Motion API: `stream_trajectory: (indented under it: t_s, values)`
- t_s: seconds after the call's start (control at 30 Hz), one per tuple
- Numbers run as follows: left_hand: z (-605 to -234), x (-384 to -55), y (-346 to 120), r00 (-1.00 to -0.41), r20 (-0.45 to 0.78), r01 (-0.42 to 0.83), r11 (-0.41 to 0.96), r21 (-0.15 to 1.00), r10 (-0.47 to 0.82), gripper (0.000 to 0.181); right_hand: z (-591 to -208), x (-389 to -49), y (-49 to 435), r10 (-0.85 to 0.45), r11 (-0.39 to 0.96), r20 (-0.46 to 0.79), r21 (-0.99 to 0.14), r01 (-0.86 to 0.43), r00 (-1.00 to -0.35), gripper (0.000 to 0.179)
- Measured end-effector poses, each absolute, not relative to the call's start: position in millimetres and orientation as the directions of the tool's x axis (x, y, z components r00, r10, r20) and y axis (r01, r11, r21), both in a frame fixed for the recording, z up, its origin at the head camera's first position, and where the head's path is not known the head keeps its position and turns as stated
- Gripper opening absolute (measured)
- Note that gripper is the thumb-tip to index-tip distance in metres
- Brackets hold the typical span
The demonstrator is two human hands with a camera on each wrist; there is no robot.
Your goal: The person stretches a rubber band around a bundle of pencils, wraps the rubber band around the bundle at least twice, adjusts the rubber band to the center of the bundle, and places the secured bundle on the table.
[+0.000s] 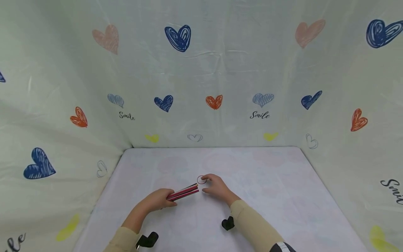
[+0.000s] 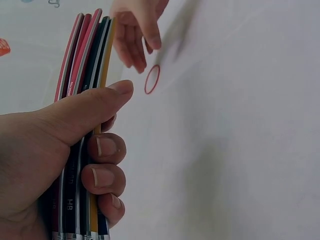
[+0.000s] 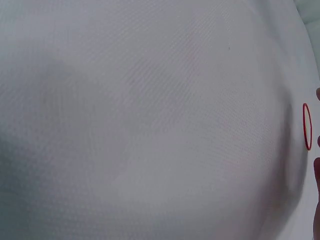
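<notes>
My left hand grips a bundle of pencils, its thumb across the near side and its fingers curled round them. In the left wrist view the pencils show red, dark and yellow barrels, some with "HB" lettering, and metal-banded ends at the bottom. Just past the bundle's far end is my right hand, its fingers loosely extended and apart from the pencils. A thin red ring, like a rubber band, appears right by its fingertips. Only the fingertips' edge enters the right wrist view, beside the ring.
A white table with rounded far corners lies under both hands. Pale sheeting printed with hearts and "Smile" hangs behind it and along both sides. Black devices sit at both wrists.
</notes>
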State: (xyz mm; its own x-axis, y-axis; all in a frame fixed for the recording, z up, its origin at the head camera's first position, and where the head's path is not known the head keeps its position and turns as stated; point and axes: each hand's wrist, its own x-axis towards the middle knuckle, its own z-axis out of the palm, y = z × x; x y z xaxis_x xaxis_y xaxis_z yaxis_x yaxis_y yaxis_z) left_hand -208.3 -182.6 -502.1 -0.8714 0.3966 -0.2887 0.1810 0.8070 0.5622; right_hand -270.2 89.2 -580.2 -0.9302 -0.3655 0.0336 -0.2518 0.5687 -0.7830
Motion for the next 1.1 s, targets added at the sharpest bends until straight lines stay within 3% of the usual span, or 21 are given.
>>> stream_trajectory:
  t_s: [0.3,0.53,0.93,1.1]
  values:
    - [-505,-206,-180,-0.863,-0.291,0.188,0.799,0.571,0.412,0.02,-578,-269,88,-0.354,0.586,0.0,-0.78,-0.222,-0.935,0.036]
    - [-507,-205,-182,-0.869,-0.297,0.169,0.8,0.576,0.397,0.02,-580,-272,92,-0.35,0.562,0.052,-0.787,-0.254,-0.935,0.03]
    - [-512,-202,-178,-0.858,-0.274,0.186,0.761,0.622,0.434,0.02,-588,-273,90,-0.258,0.567,0.08,-0.795,-0.218,-0.963,0.017]
    - [-510,-202,-178,-0.86,-0.271,0.186,0.761,0.622,0.432,0.02,-584,-274,88,-0.164,0.529,0.084,-0.834,-0.159,-0.983,0.012]
